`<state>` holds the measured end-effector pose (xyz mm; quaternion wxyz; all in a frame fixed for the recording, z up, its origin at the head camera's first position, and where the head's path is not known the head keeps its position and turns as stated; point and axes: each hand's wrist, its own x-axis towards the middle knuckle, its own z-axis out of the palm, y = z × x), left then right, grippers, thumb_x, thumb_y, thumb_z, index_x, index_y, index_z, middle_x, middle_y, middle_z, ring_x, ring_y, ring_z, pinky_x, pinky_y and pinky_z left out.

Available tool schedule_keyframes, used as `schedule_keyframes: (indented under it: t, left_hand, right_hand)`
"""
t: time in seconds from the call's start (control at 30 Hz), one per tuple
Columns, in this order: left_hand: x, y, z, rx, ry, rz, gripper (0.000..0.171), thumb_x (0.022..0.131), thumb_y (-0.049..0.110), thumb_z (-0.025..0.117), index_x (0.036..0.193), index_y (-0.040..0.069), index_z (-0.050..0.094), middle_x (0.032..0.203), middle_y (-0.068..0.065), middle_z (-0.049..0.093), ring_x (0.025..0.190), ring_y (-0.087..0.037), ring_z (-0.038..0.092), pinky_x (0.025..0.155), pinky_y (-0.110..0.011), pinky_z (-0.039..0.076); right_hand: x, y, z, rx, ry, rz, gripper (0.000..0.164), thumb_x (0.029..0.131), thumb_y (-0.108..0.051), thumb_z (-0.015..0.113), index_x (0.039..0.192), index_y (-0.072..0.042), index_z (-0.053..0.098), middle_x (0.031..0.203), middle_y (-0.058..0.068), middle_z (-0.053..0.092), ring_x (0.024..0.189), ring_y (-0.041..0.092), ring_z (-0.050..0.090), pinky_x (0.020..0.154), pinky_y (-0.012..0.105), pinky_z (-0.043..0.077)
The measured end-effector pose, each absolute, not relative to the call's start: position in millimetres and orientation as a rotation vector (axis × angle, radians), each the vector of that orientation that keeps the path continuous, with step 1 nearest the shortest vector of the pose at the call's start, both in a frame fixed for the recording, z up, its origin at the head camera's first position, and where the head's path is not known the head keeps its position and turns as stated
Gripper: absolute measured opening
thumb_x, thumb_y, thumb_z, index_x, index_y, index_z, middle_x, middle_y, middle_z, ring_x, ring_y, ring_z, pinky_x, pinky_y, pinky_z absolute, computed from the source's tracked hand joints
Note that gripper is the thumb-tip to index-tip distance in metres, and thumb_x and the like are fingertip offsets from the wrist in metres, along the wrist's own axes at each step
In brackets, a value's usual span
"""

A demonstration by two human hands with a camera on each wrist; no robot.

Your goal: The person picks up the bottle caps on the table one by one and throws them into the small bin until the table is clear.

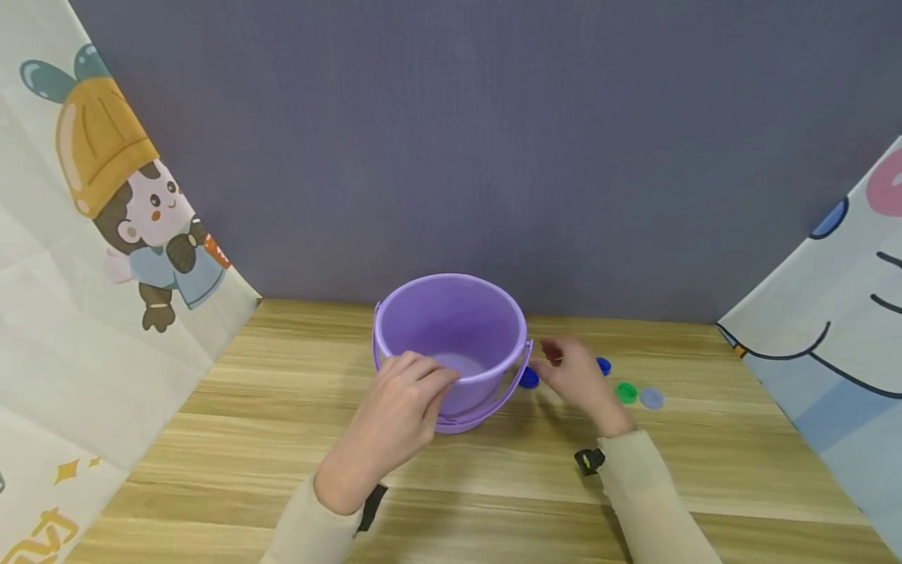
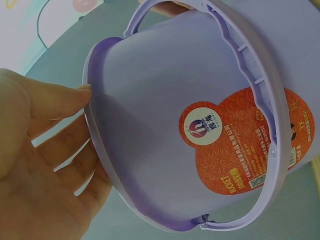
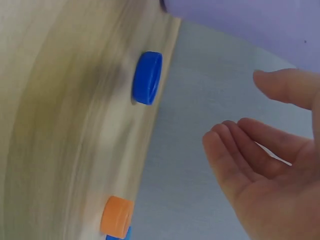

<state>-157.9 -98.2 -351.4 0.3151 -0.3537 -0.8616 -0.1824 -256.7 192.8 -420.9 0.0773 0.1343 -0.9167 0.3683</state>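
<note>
A purple bucket [image 1: 451, 313] stands upright on the wooden table, no contents showing inside. My left hand [image 1: 409, 399] grips its near rim, thumb outside and the other fingers over the inner side. In the left wrist view, the bucket's handle [image 2: 280, 115] hangs down past a red label [image 2: 225, 170]. My right hand [image 1: 574, 376] hovers right of the bucket with thumb and fingers apart, holding nothing. Close to its fingertips a dark blue bottle cap [image 1: 528, 378] lies by the bucket. The right wrist view also shows an orange cap [image 3: 117, 216] on the table.
Right of my right hand lie another blue cap [image 1: 604, 366], a green cap [image 1: 626, 392] and a pale translucent cap [image 1: 651, 398]. A grey wall [image 1: 451, 157] rises behind the wooden table [image 1: 282, 439]. Printed cartoon sheets flank both sides.
</note>
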Motion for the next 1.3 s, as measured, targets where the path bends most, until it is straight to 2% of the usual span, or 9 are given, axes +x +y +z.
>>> schedule_keyframes:
  t: [0.5,0.67,0.77,0.83,0.9,0.97,1.13,1.3]
  left_hand:
    - [-156.8,-99.9,-351.5,-0.936,-2.263,-0.481,0.018,0.089,0.005,0.072,0.104,0.012,0.076,0.099,0.002,0.073,0.092,-0.019,0.061,0.082,-0.037,0.049]
    - [-156.3,-100.5,-351.6,-0.931,-2.270,-0.479,0.019,0.088,0.004,0.073,0.104,0.012,0.077,0.099,0.002,0.073,0.092,-0.019,0.061,0.082,-0.037,0.049]
    - [-156.2,-100.6,-351.5,-0.928,-2.272,-0.478,0.019,0.088,0.004,0.073,0.104,0.012,0.077,0.099,0.003,0.073,0.092,-0.018,0.061,0.082,-0.037,0.049]
    - [-156.2,-100.5,-351.4,-0.930,-2.271,-0.478,0.018,0.088,0.004,0.073,0.104,0.012,0.077,0.099,0.003,0.073,0.092,-0.019,0.061,0.082,-0.037,0.049]
    - [-156.3,-100.3,-351.2,-0.931,-2.269,-0.477,0.018,0.088,0.004,0.073,0.104,0.012,0.077,0.098,0.002,0.073,0.092,-0.019,0.061,0.083,-0.037,0.049]
    - [-156.3,-100.1,-351.1,-0.933,-2.268,-0.478,0.018,0.088,0.004,0.073,0.104,0.012,0.077,0.098,0.002,0.073,0.092,-0.019,0.061,0.082,-0.037,0.049]
    - [-159.1,-96.2,-351.1,-0.922,-2.277,-0.477,0.018,0.088,0.004,0.074,0.104,0.011,0.077,0.099,0.002,0.073,0.092,-0.018,0.061,0.082,-0.037,0.049]
    - [-161.9,-92.6,-351.2,-0.907,-2.286,-0.474,0.018,0.089,0.005,0.073,0.105,0.012,0.077,0.099,0.003,0.073,0.092,-0.018,0.061,0.082,-0.036,0.049]
  right_hand:
    - [-264.7,184.3,-430.9,0.427,-2.849,0.920,0.043,0.090,-0.024,0.072,0.121,0.005,0.068,0.117,0.028,0.067,0.108,0.045,0.064,0.091,0.059,0.052]
    - [-268.5,181.9,-433.8,0.467,-2.886,0.916,0.032,0.088,-0.020,0.073,0.113,0.000,0.071,0.106,0.022,0.069,0.097,0.037,0.065,0.084,0.054,0.054]
    - [-270.9,180.3,-435.8,0.465,-2.907,0.933,0.025,0.086,-0.018,0.074,0.106,-0.003,0.072,0.094,0.014,0.068,0.084,0.028,0.062,0.072,0.045,0.053]
    - [-272.2,178.9,-436.5,0.459,-2.938,0.929,0.020,0.086,-0.018,0.074,0.100,-0.004,0.072,0.083,0.010,0.064,0.072,0.023,0.058,0.062,0.038,0.049]
    - [-273.2,178.1,-436.7,0.459,-2.964,0.909,0.019,0.086,-0.018,0.075,0.097,-0.004,0.071,0.078,0.007,0.062,0.067,0.020,0.055,0.058,0.035,0.046]
    - [-274.0,177.6,-436.9,0.454,-2.990,0.872,0.019,0.086,-0.019,0.076,0.094,-0.004,0.070,0.078,0.008,0.062,0.067,0.021,0.056,0.058,0.037,0.047]
    - [-281.4,180.3,-440.7,0.455,-3.021,0.836,0.016,0.085,-0.010,0.076,0.095,-0.001,0.069,0.088,0.011,0.068,0.080,0.027,0.062,0.074,0.047,0.055]
    - [-287.7,183.2,-443.7,0.454,-3.051,0.782,0.012,0.087,-0.011,0.074,0.089,-0.001,0.067,0.081,0.008,0.064,0.076,0.026,0.060,0.074,0.047,0.054]
